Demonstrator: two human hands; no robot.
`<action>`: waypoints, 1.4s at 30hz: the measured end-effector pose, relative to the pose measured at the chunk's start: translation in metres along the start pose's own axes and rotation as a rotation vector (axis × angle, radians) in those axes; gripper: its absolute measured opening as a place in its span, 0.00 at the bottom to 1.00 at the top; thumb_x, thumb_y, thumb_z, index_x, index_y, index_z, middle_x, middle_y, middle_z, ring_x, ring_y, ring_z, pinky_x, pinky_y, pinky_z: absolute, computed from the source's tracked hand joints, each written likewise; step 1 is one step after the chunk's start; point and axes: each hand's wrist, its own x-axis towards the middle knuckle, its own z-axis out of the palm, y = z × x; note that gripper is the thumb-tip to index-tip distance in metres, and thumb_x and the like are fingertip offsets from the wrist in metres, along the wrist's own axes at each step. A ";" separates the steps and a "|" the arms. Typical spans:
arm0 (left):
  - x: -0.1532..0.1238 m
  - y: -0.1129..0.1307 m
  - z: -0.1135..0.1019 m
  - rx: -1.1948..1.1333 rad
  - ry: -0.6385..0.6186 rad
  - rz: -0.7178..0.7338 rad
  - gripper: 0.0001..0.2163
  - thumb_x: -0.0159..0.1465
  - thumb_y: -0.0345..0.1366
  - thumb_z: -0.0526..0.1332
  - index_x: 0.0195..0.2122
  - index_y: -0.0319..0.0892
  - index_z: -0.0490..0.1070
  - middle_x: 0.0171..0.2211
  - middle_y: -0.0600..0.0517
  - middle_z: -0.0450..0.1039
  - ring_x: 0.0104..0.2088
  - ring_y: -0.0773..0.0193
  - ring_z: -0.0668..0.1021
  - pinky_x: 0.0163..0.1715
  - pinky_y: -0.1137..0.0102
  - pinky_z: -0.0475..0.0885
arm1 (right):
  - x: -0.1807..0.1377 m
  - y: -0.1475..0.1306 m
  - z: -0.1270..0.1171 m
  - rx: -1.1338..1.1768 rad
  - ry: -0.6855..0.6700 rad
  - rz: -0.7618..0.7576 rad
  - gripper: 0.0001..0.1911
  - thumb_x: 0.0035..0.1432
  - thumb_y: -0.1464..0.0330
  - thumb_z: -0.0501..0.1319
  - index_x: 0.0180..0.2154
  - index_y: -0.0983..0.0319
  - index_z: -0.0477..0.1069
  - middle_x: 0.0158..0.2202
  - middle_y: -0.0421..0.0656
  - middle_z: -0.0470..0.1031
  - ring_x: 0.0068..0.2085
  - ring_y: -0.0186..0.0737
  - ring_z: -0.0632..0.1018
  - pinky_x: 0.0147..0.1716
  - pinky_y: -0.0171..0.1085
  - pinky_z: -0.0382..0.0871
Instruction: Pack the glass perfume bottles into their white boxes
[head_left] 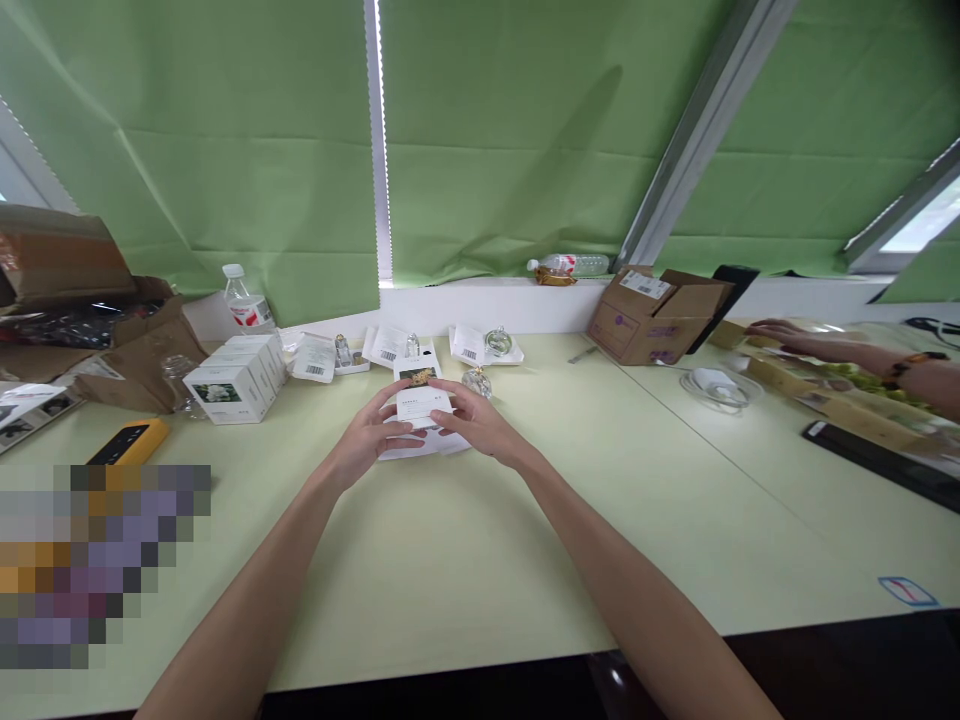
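Both my hands hold a small white box (421,400) with a dark flower picture on its top end, over the pale green table (465,560). My left hand (373,432) grips its left side with curled fingers. My right hand (474,420) closes on its right side. Under the box lies a flat white sheet or bag (417,448). Just behind it sit small glass bottles (477,381) and white labelled bags (390,345).
A stack of white boxes (236,378) stands at the left, near a water bottle (244,303), brown cardboard (142,355) and a yellow device (129,441). An open cardboard box (651,315) sits at the right. Another person's hand (795,338) reaches over a tray far right.
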 end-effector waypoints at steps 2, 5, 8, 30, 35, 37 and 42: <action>0.000 0.000 0.000 -0.003 -0.001 -0.003 0.34 0.57 0.32 0.66 0.64 0.53 0.57 0.50 0.47 0.72 0.43 0.54 0.80 0.52 0.50 0.71 | 0.000 0.001 0.000 -0.005 0.001 0.002 0.32 0.58 0.56 0.63 0.62 0.50 0.59 0.49 0.44 0.74 0.45 0.43 0.77 0.46 0.48 0.75; 0.000 -0.001 0.000 0.002 0.000 -0.004 0.33 0.57 0.31 0.66 0.63 0.53 0.57 0.50 0.47 0.72 0.43 0.54 0.80 0.52 0.49 0.71 | 0.000 0.001 -0.001 -0.011 0.003 0.003 0.32 0.58 0.56 0.64 0.62 0.50 0.59 0.50 0.44 0.74 0.46 0.43 0.77 0.46 0.48 0.75; 0.000 -0.001 0.000 0.013 0.009 0.008 0.32 0.58 0.31 0.65 0.64 0.52 0.57 0.49 0.47 0.72 0.43 0.53 0.80 0.52 0.49 0.70 | -0.001 0.000 -0.001 -0.011 0.009 -0.006 0.31 0.58 0.56 0.64 0.61 0.49 0.60 0.52 0.44 0.73 0.46 0.43 0.77 0.46 0.48 0.75; 0.000 -0.002 -0.001 0.011 0.020 0.028 0.30 0.60 0.35 0.65 0.63 0.51 0.58 0.49 0.46 0.73 0.42 0.54 0.80 0.49 0.50 0.72 | -0.002 -0.001 -0.006 0.003 -0.040 0.023 0.37 0.53 0.59 0.69 0.62 0.49 0.60 0.51 0.45 0.74 0.49 0.46 0.75 0.51 0.51 0.70; -0.002 0.002 0.003 0.064 0.012 0.017 0.33 0.58 0.36 0.67 0.63 0.53 0.57 0.51 0.46 0.71 0.43 0.55 0.79 0.50 0.51 0.72 | -0.002 -0.002 -0.006 0.021 -0.039 0.015 0.37 0.53 0.59 0.68 0.62 0.50 0.60 0.51 0.45 0.74 0.50 0.46 0.75 0.51 0.51 0.70; -0.002 0.002 0.003 0.088 0.015 0.021 0.32 0.58 0.36 0.67 0.63 0.54 0.58 0.51 0.46 0.71 0.43 0.55 0.79 0.50 0.51 0.73 | -0.002 -0.003 -0.006 0.022 -0.037 0.014 0.36 0.53 0.59 0.68 0.62 0.50 0.60 0.51 0.45 0.74 0.50 0.46 0.75 0.51 0.51 0.70; -0.001 0.000 0.001 0.135 0.034 0.043 0.32 0.58 0.38 0.68 0.63 0.54 0.58 0.49 0.46 0.72 0.42 0.56 0.79 0.48 0.52 0.74 | -0.003 -0.004 -0.006 0.019 -0.035 0.011 0.36 0.53 0.59 0.68 0.62 0.50 0.60 0.51 0.45 0.74 0.49 0.46 0.75 0.51 0.51 0.71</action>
